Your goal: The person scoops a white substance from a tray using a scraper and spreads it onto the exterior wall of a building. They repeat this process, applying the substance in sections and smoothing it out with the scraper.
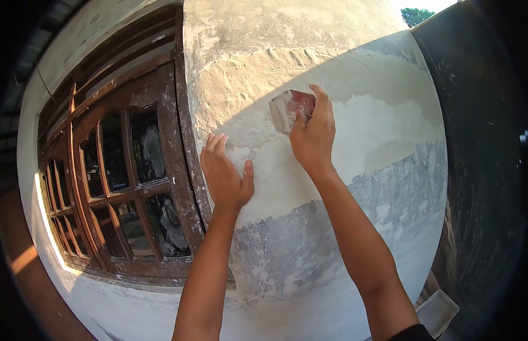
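Observation:
My right hand grips a flat red scraper smeared with pale plaster, holding it against the wall. My left hand rests on the same wall, lower and to the left, close to the window frame; its fingers point up, the thumb is apart, and it holds nothing. Around both hands the surface is patchy, with cream plaster above and a rough grey band below. Sunlight falls on the upper part, and shade covers the area under the scraper.
A brown wooden window with glass panes and worn paint fills the left side. A dark panel stands at the right. Near the lower right is a pale container. A tree shows at the top right.

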Demonstrator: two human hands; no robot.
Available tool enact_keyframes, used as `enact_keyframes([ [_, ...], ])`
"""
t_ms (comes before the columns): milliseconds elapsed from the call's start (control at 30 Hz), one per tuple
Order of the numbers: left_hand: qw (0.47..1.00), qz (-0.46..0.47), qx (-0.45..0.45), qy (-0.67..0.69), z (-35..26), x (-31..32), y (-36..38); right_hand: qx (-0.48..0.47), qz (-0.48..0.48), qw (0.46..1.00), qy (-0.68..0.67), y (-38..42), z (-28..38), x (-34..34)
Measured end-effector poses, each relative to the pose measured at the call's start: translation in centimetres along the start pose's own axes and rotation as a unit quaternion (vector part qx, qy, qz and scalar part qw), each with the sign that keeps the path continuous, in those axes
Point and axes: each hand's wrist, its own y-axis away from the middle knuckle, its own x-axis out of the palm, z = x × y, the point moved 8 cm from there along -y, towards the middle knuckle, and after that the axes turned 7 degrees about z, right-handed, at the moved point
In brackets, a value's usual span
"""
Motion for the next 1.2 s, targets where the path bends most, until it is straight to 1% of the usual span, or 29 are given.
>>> enact_keyframes([
  [133, 1.0, 0.0, 0.002, 0.003, 0.0, 0.0, 0.1, -0.024, 0.033, 0.998, -0.047, 1.9, 0.4, -0.6],
  [200, 1.0, -0.003, 0.005, 0.008, -0.1, -0.1, 0.1, -0.119, 0.088, 0.989, -0.014, 3.7, 1.4, 0.6],
  [233, 1.0, -0.004, 0.005, 0.009, -0.1, -0.1, 0.1, -0.12, 0.088, 0.989, -0.014, 4.2, 1.0, 1.0],
  [300, 1.0, -0.006, 0.006, 0.009, -0.1, -0.1, 0.0, -0.224, 0.083, 0.962, 0.136, 5.8, 1.7, 2.3],
  [333, 1.0, -0.007, 0.007, 0.009, -0.1, -0.1, 0.0, -0.216, 0.112, 0.958, 0.153, 6.4, 1.2, 3.0],
  [367, 1.0, -0.009, 0.007, 0.009, -0.1, -0.2, 0.0, -0.217, 0.111, 0.958, 0.153, 6.8, 0.9, 3.3],
  [433, 1.0, -0.01, 0.007, 0.015, 0.0, -0.1, 0.0, -0.204, 0.146, 0.954, 0.164, 7.5, 0.6, 4.4],
  [467, 1.0, -0.01, 0.006, 0.021, 0.1, -0.1, 0.0, -0.212, 0.159, 0.945, 0.193, 8.0, 0.4, 5.1],
  [600, 0.999, -0.016, 0.008, 0.032, 0.2, -0.2, 0.1, -0.238, 0.189, 0.939, 0.164, 10.2, 1.2, 4.8],
  [700, 0.999, -0.02, 0.007, 0.038, 0.2, -0.3, -0.1, -0.219, 0.175, 0.949, 0.146, 8.9, 1.1, 3.2],
  [733, 0.999, -0.019, 0.003, 0.039, 0.1, -0.3, 0.0, -0.198, 0.153, 0.957, 0.144, 7.9, 1.2, 2.8],
  [833, 0.999, -0.016, 0.008, 0.045, 0.2, -0.3, 0.0, -0.193, 0.16, 0.953, 0.167, 6.7, 0.6, 3.9],
  [867, 0.999, -0.015, 0.012, 0.048, 0.2, -0.3, 0.0, -0.192, 0.159, 0.953, 0.17, 7.1, 0.5, 4.0],
  [967, 0.998, -0.019, 0.013, 0.055, 0.3, -0.2, 0.0, -0.208, 0.196, 0.944, 0.162, 10.0, 0.8, 4.4],
  [1033, 0.998, -0.02, 0.012, 0.06, 0.3, -0.3, -0.1, -0.208, 0.199, 0.945, 0.155, 11.0, 1.6, 3.3],
  [1133, 0.997, -0.025, 0.007, 0.066, 0.1, -0.4, 0.0, -0.179, 0.166, 0.958, 0.15, 10.1, 2.0, 1.3],
  [1200, 0.997, -0.028, 0.003, 0.065, 0.1, -0.5, -0.1, -0.181, 0.158, 0.96, 0.146, 8.0, 1.9, 2.0],
])
